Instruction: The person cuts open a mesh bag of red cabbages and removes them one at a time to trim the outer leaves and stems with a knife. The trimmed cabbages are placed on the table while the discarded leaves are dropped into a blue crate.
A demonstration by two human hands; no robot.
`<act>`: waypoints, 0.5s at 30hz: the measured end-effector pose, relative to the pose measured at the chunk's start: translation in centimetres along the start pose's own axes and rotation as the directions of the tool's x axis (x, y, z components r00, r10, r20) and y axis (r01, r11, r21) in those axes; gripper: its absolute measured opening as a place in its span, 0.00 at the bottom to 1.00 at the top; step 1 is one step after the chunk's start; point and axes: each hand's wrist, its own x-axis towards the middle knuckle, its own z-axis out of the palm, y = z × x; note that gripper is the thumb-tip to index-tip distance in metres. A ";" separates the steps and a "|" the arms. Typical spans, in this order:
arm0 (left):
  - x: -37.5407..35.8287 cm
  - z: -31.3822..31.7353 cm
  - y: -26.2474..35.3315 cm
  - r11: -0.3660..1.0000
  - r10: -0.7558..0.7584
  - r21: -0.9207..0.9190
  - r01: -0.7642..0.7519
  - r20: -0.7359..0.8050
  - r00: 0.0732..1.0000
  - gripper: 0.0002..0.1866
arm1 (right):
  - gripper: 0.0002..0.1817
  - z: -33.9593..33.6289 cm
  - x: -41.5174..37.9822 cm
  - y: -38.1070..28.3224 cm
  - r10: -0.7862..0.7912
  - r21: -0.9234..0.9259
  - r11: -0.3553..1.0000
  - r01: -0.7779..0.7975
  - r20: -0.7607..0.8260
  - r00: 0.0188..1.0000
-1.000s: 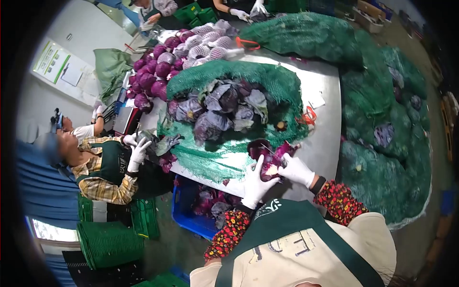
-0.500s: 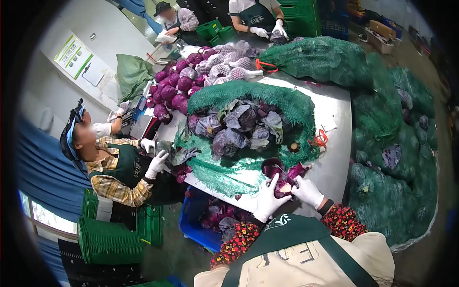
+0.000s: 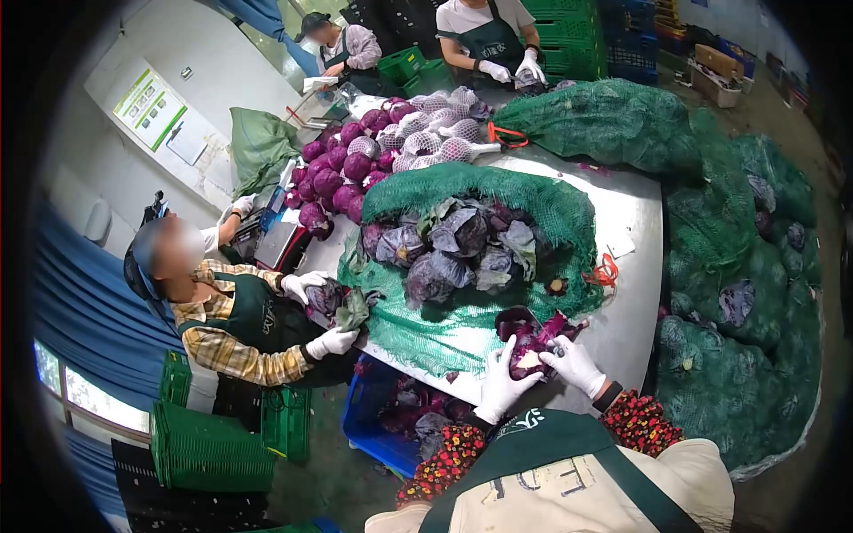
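Observation:
A red cabbage (image 3: 526, 352) with loosened purple leaves and a pale cut stem end lies between my gloved hands, low over the table's near edge. My left hand (image 3: 506, 384) is closed round its left side, thumb and fingers against the leaves. From the right, my right hand (image 3: 576, 366) touches the cabbage with bent, closed fingers; whether it also grips a small tool is hidden. Just beyond, untrimmed red cabbages (image 3: 435, 275) with dull outer leaves lie heaped on an opened green mesh sack (image 3: 426, 333).
A blue crate (image 3: 364, 417) holding leaves stands below the table edge. Trimmed cabbages (image 3: 329, 182) and foam-netted ones (image 3: 435, 133) lie farther back. Full mesh sacks (image 3: 737, 355) crowd the right. A co-worker in a plaid shirt (image 3: 235, 346) handles a cabbage at left; others work behind.
The view has shifted slightly. My hands stay at the cabbage, and a dark blade-like strip seen over it earlier no longer shows clearly. The plaid-shirted co-worker's hands have moved apart around their cabbage.

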 end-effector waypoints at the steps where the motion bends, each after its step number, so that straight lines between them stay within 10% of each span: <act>1: 0.0 0.0 0.0 1.000 -0.006 0.000 0.006 0.007 1.000 0.52 | 0.24 0.2 0.1 0.3 0.004 0.016 1.000 -0.004 0.004 1.000; 15: 0.3 0.2 -0.4 0.999 0.031 0.023 -0.031 -0.019 0.999 0.51 | 0.16 1.3 0.7 3.4 -0.200 -0.053 0.979 0.196 -0.099 0.975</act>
